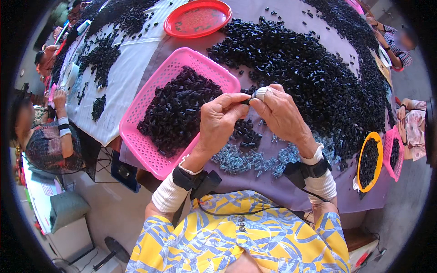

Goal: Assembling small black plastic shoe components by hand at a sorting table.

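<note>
My left hand (223, 120) and my right hand (283, 113) meet over the table, fingertips pinched together. Between them is a small black plastic piece (246, 101), mostly covered by the fingers. White wrapping (261, 93) covers a fingertip of my right hand. Left of my hands, a pink perforated basket (132, 129) holds a heap of small black pieces (177, 109). A large pile of similar black pieces (300, 68) spreads beyond and right of my hands. Under my wrists lies a band of small light-blue pieces (241, 160).
A red oval tray (198, 18) lies at the far side. At right stand a yellow basket (368, 159) and another pink basket (395, 152), both holding black pieces. People (48, 141) sit at left and right around the cloth-covered table (355, 195).
</note>
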{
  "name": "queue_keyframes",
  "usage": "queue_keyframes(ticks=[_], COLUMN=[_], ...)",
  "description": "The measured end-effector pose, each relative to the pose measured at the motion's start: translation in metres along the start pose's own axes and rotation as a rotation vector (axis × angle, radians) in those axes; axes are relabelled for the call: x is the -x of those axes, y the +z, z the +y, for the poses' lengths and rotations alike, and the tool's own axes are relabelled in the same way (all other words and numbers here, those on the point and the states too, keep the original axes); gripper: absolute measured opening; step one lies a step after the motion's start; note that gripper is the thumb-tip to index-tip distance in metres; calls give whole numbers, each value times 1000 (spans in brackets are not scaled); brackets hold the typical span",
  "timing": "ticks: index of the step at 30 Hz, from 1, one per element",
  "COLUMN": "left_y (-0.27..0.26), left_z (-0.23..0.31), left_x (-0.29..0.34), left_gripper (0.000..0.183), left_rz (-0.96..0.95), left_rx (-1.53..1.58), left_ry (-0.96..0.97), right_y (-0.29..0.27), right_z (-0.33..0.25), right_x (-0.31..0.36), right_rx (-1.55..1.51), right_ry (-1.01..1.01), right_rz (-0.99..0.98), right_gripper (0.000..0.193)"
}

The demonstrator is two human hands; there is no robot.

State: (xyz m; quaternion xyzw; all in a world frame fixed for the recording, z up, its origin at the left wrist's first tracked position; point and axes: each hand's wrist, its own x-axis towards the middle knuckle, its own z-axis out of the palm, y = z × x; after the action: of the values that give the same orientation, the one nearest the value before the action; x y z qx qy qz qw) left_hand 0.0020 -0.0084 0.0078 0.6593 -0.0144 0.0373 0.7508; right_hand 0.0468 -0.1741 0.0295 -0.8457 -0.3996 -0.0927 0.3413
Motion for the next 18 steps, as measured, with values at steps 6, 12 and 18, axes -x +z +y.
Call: queue_keyframes(ticks=[6, 12, 18], left_y=[-2, -8, -15], left_z=[5, 2, 4], left_x=[-8, -8, -10], left_gripper=[18, 17, 19], left_rz=[-79, -131, -64], left_rx=[104, 196, 398], left_ry=[-144, -209, -217], right_y=[-6, -17, 13], right_z=[3, 10, 40], right_x=[-4, -1, 9], right_rx=[138, -119, 302], right_ry=[-91, 73, 35], right_rz=[-2, -89, -140], right_gripper=[17, 17, 18])
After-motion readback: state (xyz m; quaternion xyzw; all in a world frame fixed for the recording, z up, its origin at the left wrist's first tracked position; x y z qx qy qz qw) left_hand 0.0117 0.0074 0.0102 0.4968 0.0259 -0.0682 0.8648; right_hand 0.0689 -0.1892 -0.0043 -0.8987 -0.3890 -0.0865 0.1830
